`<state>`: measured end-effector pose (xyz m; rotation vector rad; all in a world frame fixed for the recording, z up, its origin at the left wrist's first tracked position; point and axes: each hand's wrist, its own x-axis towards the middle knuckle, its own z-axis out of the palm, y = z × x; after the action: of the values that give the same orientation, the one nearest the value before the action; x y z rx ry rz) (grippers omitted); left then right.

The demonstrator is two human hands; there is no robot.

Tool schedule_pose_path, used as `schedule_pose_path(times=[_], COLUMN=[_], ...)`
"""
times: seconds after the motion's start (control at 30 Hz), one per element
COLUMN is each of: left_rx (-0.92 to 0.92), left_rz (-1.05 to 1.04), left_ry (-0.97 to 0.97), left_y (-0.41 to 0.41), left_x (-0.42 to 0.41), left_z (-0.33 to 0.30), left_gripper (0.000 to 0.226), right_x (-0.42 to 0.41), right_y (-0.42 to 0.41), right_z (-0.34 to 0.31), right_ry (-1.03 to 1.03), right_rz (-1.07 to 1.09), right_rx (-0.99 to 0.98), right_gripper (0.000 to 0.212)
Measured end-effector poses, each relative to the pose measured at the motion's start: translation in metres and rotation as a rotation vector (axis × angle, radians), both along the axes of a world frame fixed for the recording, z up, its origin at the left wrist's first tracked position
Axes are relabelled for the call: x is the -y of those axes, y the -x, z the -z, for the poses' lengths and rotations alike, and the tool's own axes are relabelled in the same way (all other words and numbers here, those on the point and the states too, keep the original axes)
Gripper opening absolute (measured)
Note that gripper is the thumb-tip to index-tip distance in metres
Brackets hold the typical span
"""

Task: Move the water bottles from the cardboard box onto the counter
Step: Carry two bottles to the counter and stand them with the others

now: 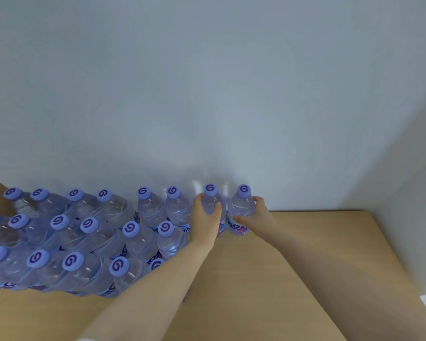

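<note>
Several clear water bottles with purple caps stand in rows on the light wooden counter (293,254), against the white wall. My left hand (204,222) grips one upright bottle (212,203) at the right end of the back row. My right hand (256,216) grips the bottle (242,205) just to its right, the last in the row. Both bottles stand on the counter or just above it; their bases are partly hidden by my hands. The cardboard box is out of view.
The packed group of bottles (67,242) fills the counter's left half. A white wall (207,94) rises right behind the row, and a side wall (408,180) closes the right end. Bare counter lies in front of my hands.
</note>
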<state>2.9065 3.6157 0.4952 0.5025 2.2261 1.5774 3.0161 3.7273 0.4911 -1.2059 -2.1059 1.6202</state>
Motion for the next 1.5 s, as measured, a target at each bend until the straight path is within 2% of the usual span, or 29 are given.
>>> schedule_pose_path(times=[0.2, 0.37, 0.53, 0.73, 0.8, 0.9, 1.07, 1.5], left_rx=[0.007, -0.004, -0.051, -0.076, -0.002, 0.145, 0.236, 0.175], left_rz=[0.02, 0.023, 0.084, 0.063, 0.042, 0.023, 0.016, 0.006], left_ry=[0.039, 0.037, 0.068, 0.089, 0.128, 0.122, 0.023, 0.069], left_y=[0.012, 0.008, 0.007, 0.003, -0.002, -0.008, -0.004, -0.005], left_x=[0.003, 0.007, 0.011, 0.007, 0.004, 0.0, -0.004, -0.003], left_z=[-0.008, -0.009, -0.009, 0.0, 0.005, 0.011, 0.011, 0.016], left_gripper=[0.043, 0.04, 0.042, 0.053, 0.062, 0.054, 0.055, 0.068], right_x=[-0.001, -0.008, -0.008, -0.001, 0.008, 0.015, 0.015, 0.013], right_y=[-0.001, -0.007, -0.008, -0.005, 0.001, 0.009, 0.008, 0.002], right_z=[-0.007, -0.014, -0.02, -0.016, -0.012, -0.007, -0.004, -0.012], right_ry=[-0.032, -0.041, 0.081, 0.041, 0.046, -0.023, -0.094, -0.093], right_rz=[-0.011, -0.079, -0.117, -0.102, -0.039, 0.072, 0.101, 0.037], right_rx=[0.059, 0.126, 0.117, 0.027, 0.023, 0.056, 0.069, 0.06], right_gripper=[0.053, 0.052, 0.05, 0.046, 0.045, 0.034, 0.038, 0.04])
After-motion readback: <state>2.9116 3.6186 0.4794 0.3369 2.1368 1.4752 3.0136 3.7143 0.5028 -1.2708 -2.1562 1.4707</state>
